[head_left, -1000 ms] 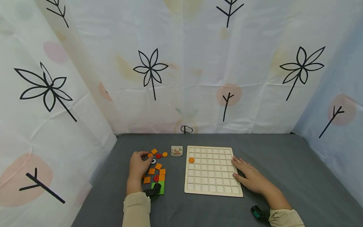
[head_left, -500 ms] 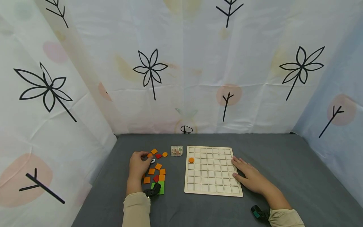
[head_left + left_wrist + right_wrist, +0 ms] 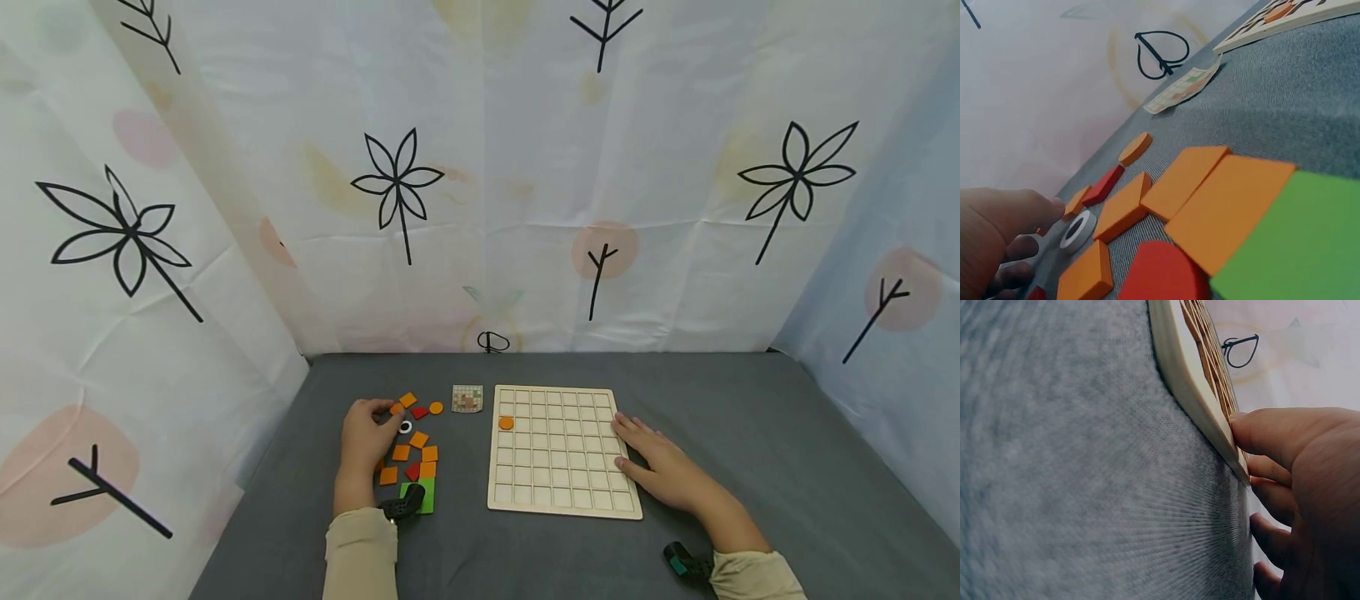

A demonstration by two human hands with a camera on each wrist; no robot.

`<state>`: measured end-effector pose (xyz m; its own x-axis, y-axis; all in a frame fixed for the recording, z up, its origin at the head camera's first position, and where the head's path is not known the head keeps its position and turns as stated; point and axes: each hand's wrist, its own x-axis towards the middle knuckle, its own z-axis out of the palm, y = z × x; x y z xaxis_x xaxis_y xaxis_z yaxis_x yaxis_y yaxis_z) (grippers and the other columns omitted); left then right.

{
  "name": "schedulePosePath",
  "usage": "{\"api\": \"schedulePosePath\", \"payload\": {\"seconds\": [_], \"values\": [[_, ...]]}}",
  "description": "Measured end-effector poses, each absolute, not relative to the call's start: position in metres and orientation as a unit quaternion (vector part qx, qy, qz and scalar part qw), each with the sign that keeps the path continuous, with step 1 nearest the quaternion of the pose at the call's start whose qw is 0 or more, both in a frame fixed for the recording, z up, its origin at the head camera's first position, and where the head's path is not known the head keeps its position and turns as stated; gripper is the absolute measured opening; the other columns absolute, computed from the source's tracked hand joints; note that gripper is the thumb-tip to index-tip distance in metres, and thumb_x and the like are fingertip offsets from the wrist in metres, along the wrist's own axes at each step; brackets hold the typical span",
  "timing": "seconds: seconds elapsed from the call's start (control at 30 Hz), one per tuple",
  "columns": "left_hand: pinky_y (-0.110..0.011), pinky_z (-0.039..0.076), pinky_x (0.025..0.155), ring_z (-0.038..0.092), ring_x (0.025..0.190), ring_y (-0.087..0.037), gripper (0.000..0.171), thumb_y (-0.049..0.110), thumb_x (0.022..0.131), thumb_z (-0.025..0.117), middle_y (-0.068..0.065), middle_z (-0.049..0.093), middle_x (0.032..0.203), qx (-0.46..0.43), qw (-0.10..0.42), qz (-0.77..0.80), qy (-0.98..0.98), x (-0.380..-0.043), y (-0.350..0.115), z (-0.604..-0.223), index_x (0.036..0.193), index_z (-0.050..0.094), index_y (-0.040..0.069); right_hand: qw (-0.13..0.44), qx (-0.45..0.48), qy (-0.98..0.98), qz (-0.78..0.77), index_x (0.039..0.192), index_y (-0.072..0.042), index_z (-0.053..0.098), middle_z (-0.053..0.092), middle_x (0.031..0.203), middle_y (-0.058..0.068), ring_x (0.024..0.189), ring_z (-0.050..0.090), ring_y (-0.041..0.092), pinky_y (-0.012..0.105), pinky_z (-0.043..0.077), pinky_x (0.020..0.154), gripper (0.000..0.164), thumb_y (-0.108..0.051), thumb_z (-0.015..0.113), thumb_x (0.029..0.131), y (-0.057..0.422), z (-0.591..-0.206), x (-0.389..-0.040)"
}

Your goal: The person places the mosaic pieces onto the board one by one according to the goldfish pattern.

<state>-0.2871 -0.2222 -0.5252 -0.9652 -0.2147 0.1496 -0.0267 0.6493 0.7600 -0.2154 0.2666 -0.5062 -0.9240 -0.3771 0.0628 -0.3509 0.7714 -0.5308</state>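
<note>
My left hand (image 3: 368,435) is over the loose pieces at the left, thumb and forefinger pinching an orange disc (image 3: 396,409); in the left wrist view only a sliver of it shows under the thumb. Close by the thumb lies a white ring (image 3: 405,427), also seen as a white ring (image 3: 1078,231) in the left wrist view. My right hand (image 3: 663,467) rests with straight, spread fingers at the right edge of a wooden grid board (image 3: 555,513). In the right wrist view, the thumb touches the board's rim (image 3: 1194,409). One orange disc (image 3: 507,423) sits in a left-column cell.
Around the left hand lie several orange squares (image 3: 401,453), red pieces (image 3: 413,472), another orange disc (image 3: 437,408) and green squares (image 3: 428,497), partly hidden by the wrist strap. A small patterned card (image 3: 467,399) lies left of the board. A printed curtain (image 3: 525,283) stands behind the table.
The white ring beside the left thumb looked narrower and tilted half a second ago and now shows as a full round. Both hands have hardly moved.
</note>
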Motion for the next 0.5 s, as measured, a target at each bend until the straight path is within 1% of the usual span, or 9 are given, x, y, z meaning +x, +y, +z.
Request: {"api": "schedulePosePath", "payload": {"seconds": [0.23,0.3,0.4,0.5], "values": [[-0.045,0.053,0.085,0.06,0.099,-0.03,0.035,0.023,0.098,0.078,-0.017,0.064,0.123,0.024,0.117,-0.427,-0.896,-0.286,-0.207,-0.521,0.127,0.076,0.004,0.028,-0.195,0.939,-0.281,0.162,0.0,0.041,0.032,0.171,0.023,0.156,0.028,0.054,0.076,0.022,0.12,0.068,-0.035,0.062,0.108,0.266,-0.506,-0.214],[-0.044,0.054,0.086,0.061,0.1,-0.028,0.033,0.022,0.098,0.078,-0.014,0.064,0.123,0.008,0.114,-0.433,-0.894,-0.284,-0.197,-0.519,0.127,0.076,0.006,0.03,-0.194,0.94,-0.28,0.162,0.0,0.041,0.032,0.171,0.023,0.156,0.028,0.054,0.076,0.021,0.12,0.068,-0.035,0.062,0.108,0.266,-0.506,-0.214],[-0.046,0.057,0.089,0.065,0.103,-0.027,0.033,0.022,0.098,0.079,-0.012,0.066,0.122,-0.026,0.113,-0.447,-0.887,-0.282,-0.18,-0.516,0.127,0.077,0.007,0.028,-0.195,0.94,-0.28,0.162,0.001,0.041,0.032,0.171,0.024,0.156,0.028,0.054,0.076,0.022,0.12,0.067,-0.035,0.062,0.108,0.266,-0.506,-0.215],[-0.046,0.058,0.089,0.065,0.101,-0.025,0.033,0.023,0.097,0.081,-0.008,0.068,0.117,-0.055,0.109,-0.449,-0.885,-0.279,-0.164,-0.513,0.127,0.077,0.01,0.028,-0.196,0.939,-0.28,0.162,0.0,0.04,0.032,0.171,0.024,0.156,0.028,0.054,0.076,0.021,0.12,0.067,-0.035,0.061,0.109,0.265,-0.506,-0.216]]}}
